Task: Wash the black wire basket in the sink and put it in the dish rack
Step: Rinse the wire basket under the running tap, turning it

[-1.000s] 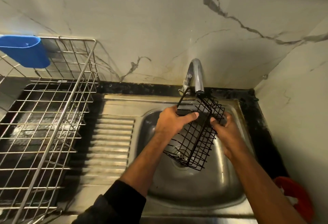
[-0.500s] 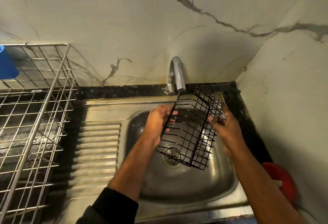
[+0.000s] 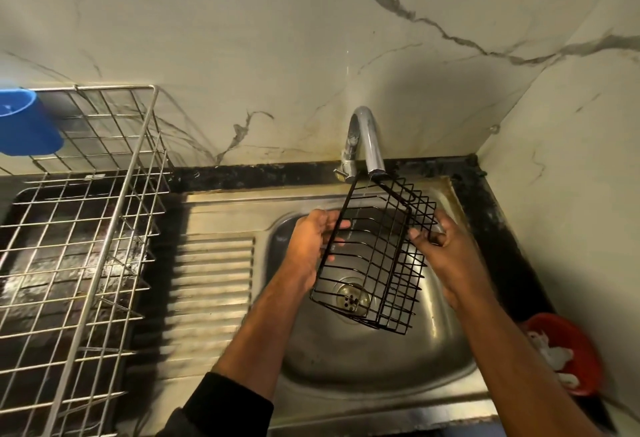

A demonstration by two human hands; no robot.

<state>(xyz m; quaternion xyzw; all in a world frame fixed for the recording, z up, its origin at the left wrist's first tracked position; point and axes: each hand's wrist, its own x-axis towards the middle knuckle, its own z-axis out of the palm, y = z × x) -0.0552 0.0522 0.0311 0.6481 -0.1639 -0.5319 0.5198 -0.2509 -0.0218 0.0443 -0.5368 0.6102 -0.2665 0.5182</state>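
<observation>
The black wire basket (image 3: 372, 256) hangs tilted over the steel sink (image 3: 346, 367), its top end just under the tap (image 3: 367, 138). A thin stream of water runs from the spout onto it. My left hand (image 3: 311, 242) grips the basket's left rim with fingers curled through the wires. My right hand (image 3: 440, 246) pinches its right side. The silver dish rack (image 3: 93, 228) stands at the left on the counter.
A blue cup (image 3: 24, 124) hangs on the rack's back left corner. A red bowl (image 3: 568, 353) with white bits sits at the sink's right edge. The ribbed drainboard (image 3: 207, 287) lies between rack and basin. Marble walls close in behind and to the right.
The basket has turned so its open side faces me and has shifted under the spout. My left hand moved from its top to its left rim.
</observation>
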